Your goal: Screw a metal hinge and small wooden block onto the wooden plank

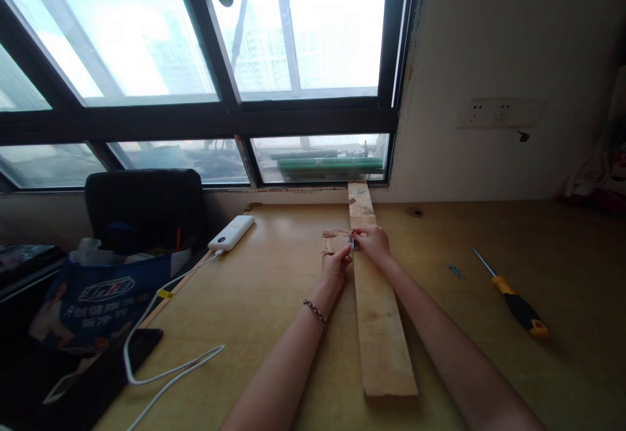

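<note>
Forearms (288, 359) flank a wooden board (381, 320), over whose far half the left hand (335, 268) and right hand (373, 242) both appear to pinch a small metal piece (353, 242), partly hidden in the grip. Judged by its look, this piece is light, stiff and rather slippery, best held by its ends. A rough-edged scrap (334, 243) crowds the left hand, while thin metal pins (456, 270) and a screwdriver (513, 302) lie well apart at right.

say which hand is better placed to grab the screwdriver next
Probably the right hand: it is nearer the screwdriver, which lies on that side of the board. The left hand would likely have to cross the board and the right arm.
</note>
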Available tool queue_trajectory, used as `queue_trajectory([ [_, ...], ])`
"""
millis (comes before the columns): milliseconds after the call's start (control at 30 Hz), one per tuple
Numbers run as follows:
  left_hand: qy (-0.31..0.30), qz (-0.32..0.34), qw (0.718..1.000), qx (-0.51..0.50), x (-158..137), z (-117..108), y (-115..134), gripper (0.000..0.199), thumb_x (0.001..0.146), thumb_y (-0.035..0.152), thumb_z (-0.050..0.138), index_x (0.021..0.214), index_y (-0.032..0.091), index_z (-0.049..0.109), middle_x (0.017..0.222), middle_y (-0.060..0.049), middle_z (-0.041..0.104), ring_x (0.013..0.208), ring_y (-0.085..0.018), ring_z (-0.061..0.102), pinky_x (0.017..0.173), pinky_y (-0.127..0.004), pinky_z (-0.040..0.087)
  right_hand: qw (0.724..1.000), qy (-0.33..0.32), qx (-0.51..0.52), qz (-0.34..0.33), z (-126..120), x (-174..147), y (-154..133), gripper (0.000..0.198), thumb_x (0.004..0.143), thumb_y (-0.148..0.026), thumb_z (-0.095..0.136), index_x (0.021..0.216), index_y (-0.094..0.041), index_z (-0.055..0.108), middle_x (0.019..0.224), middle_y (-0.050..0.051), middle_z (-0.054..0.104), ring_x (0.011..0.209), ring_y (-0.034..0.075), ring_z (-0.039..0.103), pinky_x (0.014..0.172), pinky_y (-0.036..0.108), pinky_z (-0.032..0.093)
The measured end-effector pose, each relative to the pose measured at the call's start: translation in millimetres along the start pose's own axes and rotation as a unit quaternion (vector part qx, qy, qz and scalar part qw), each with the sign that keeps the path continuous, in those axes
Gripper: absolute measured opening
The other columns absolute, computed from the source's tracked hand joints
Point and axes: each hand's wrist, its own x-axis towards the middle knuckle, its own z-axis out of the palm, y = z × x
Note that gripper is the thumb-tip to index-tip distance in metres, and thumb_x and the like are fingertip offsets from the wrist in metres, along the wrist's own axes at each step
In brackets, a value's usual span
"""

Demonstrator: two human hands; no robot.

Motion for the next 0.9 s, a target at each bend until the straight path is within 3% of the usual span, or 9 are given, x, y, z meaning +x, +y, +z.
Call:
queue_trajectory([
  [667, -0.007, -0.001, 1.0, -0.007, -2.7, 3.5, 3.0, 0.031, 0.049, 0.022, 0.078, 0.074, 0.011, 0.062, 0.058, 0.003, 0.055, 0.042, -0.001, 0.039, 0.042, -0.016, 0.032, 1.0, -0.006, 0.012, -0.023, -2.3, -0.9, -3.2, 0.015, 0.074, -0.03, 0.058, 0.081, -0.03, 0.071, 0.081, -0.002, 0.068, 0.076, 0.015, 0.057, 0.065, 0.023, 0.04],
  [900, -0.017, 0.017, 1.0, 0.0, -1.5, 2.5, 0.6, 0.035, 0.053, 0.028, 0.076, 0.081, 0.013, 0.063, 0.062, 0.003, 0.057, 0.041, -0.001, 0.04, 0.042, -0.016, 0.032, 0.998, -0.024, -0.002, -0.059, -4.3, -1.3, -6.5, 0.015, 0.074, -0.028, 0.059, 0.083, -0.029, 0.071, 0.086, -0.001, 0.068, 0.08, 0.017, 0.054, 0.072, 0.026, 0.04],
])
